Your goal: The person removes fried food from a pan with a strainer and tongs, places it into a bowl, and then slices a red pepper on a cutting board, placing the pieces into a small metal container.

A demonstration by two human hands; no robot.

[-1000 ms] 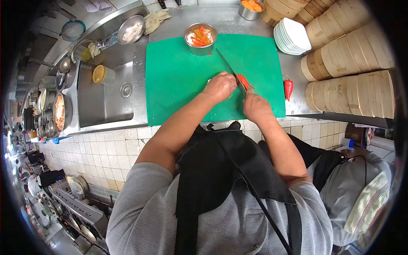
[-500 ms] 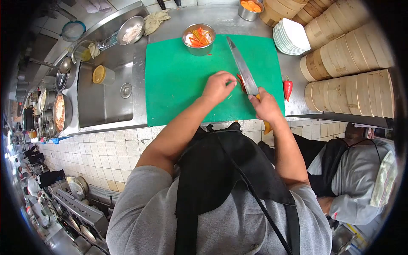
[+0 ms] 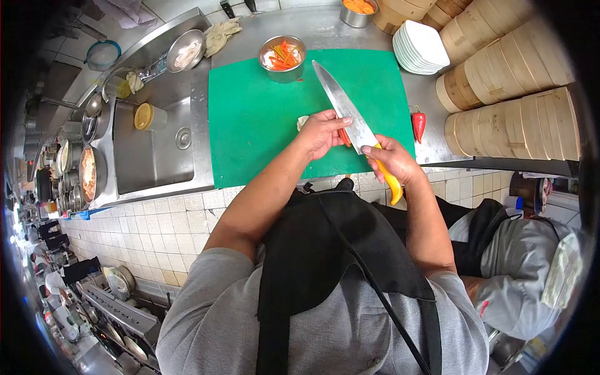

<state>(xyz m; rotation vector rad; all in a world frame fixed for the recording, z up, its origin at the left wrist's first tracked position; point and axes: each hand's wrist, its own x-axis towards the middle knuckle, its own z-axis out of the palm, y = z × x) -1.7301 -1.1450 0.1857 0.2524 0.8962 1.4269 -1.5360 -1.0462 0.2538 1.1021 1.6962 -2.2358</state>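
My right hand (image 3: 395,161) grips the yellow handle of a long kitchen knife (image 3: 340,99), its blade pointing away and to the left, tilted above the green cutting board (image 3: 250,125). My left hand (image 3: 322,134) is at the blade's left side, thumb against the metal and fingers curled. Red pepper strips (image 3: 344,137) lie between those fingers and the blade, partly hidden. A small pale scrap (image 3: 302,122) sits on the board beside my left knuckles. Toward the board's far edge stands a steel bowl (image 3: 284,76) with red and orange strips and white pieces inside.
A whole red pepper (image 3: 419,125) lies right of the board, near stacked white dishes (image 3: 420,47) and bamboo steamers (image 3: 509,125). To the left is a sink (image 3: 150,165) holding a yellow-lidded tub (image 3: 144,116). Another person (image 3: 519,269) is close at my right.
My left hand has come against the blade, with the red strips now between them. The knife has lifted and turned slightly, showing its flat side. The pale scrap has come into sight.
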